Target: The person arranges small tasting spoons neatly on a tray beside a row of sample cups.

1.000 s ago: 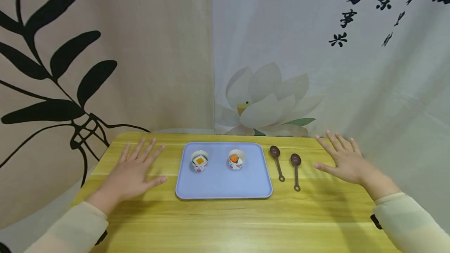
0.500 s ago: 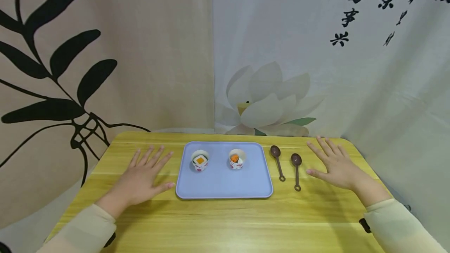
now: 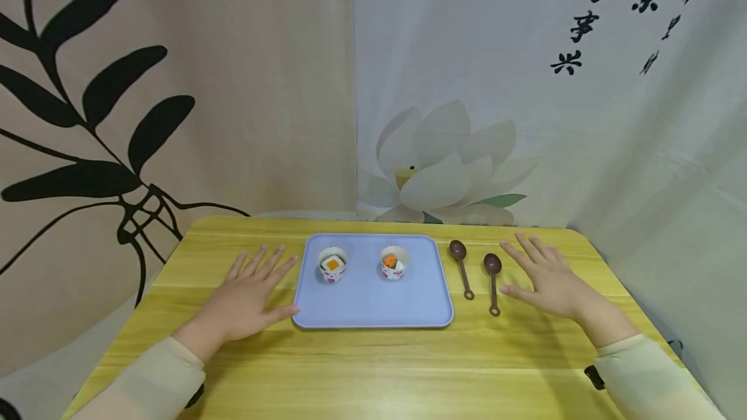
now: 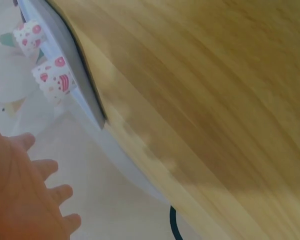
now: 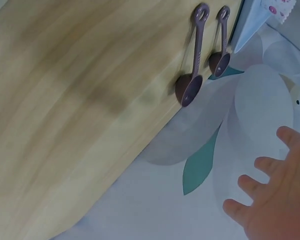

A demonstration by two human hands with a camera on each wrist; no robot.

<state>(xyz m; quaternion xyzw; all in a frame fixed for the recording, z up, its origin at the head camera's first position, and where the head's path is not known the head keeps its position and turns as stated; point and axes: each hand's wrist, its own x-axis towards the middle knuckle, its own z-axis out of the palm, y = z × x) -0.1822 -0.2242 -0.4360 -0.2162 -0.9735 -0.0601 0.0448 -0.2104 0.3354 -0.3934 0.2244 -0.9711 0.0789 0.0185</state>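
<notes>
A light blue tray [image 3: 373,306] lies on the wooden table, bearing two small patterned paper cups. The left cup [image 3: 332,266] holds a white piece with an orange-yellow centre; the right cup [image 3: 394,263] has something orange and white inside. My left hand [image 3: 242,300] hovers with fingers spread beside the tray's left edge, its thumb by the rim; whether it touches cannot be told. To the right of the tray lie two brown measuring spoons, one nearer the tray [image 3: 461,268] and one farther right [image 3: 493,280]. Beside the farther spoon, my right hand [image 3: 545,284] is spread, holding nothing.
The yellowish wooden table [image 3: 373,374] ends at a curtain [image 3: 262,83] printed with dark leaves on the left and a pale flower with dark characters on the right. Both forearms wear pale sleeves with a dark strap piece underneath.
Both hands have moved inward, the left rightward to the tray's edge and the right leftward to the spoons. The tray, cups and spoons stay in place.
</notes>
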